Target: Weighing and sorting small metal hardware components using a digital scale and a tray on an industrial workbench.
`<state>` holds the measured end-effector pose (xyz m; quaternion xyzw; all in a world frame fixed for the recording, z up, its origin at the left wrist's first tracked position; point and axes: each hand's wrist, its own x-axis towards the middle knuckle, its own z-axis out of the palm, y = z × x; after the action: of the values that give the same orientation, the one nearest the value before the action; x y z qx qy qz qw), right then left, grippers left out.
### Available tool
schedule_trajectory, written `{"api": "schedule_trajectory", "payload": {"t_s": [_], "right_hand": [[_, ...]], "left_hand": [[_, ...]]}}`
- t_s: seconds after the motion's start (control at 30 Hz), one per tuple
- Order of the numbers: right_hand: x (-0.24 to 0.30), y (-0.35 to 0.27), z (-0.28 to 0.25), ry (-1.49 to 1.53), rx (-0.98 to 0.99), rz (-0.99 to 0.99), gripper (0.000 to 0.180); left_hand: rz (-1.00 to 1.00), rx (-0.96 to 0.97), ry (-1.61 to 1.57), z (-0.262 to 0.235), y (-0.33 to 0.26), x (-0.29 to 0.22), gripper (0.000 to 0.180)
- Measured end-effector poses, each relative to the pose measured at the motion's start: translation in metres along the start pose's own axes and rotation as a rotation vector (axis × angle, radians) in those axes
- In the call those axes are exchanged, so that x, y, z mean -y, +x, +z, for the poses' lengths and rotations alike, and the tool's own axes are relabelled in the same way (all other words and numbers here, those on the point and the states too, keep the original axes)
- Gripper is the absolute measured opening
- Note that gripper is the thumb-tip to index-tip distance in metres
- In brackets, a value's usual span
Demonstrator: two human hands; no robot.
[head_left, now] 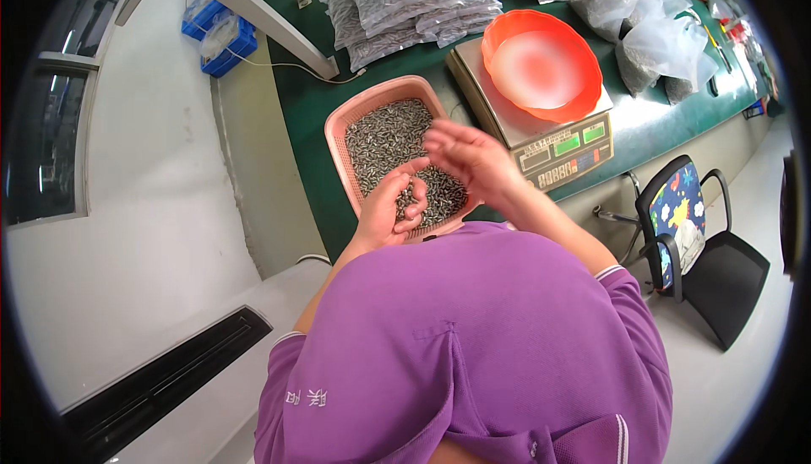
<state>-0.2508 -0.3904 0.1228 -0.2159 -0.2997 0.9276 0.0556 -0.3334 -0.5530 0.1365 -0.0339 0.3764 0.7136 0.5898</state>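
So, both hands over the pink plastic basket (372, 106) of small dark metal parts (384, 139)
Left hand (390, 211) cupped around some parts, right hand (469, 156) open beside it; tilt that palm and they'd probably spill onto the green desk (308, 97).

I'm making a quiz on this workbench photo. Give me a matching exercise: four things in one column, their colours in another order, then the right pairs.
Things:
1. basket of small metal parts
2. bowl on the scale
3. table top
4. person's shirt

Colours:
A. green
B. purple
C. pink
D. orange

Pairs: 1-C, 2-D, 3-A, 4-B
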Motion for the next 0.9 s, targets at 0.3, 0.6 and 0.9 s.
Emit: {"api": "schedule_trajectory", "payload": {"t_s": [0.3,0.6,0.9], "right_hand": [[0.105,0.007,-0.038,-1.610,-0.467,-1.061,0.032],[-0.015,0.003,0.005,0.067,0.217,0.186,0.044],[-0.033,0.004,-0.001,0.325,0.276,0.284,0.049]], "left_hand": [[0.000,-0.039,0.003,-0.001,-0.003,-0.003,0.035],[0.009,-0.023,0.142,0.012,-0.002,-0.004,0.038],[-0.001,-0.055,0.144,0.012,-0.003,-0.003,0.039]]}}
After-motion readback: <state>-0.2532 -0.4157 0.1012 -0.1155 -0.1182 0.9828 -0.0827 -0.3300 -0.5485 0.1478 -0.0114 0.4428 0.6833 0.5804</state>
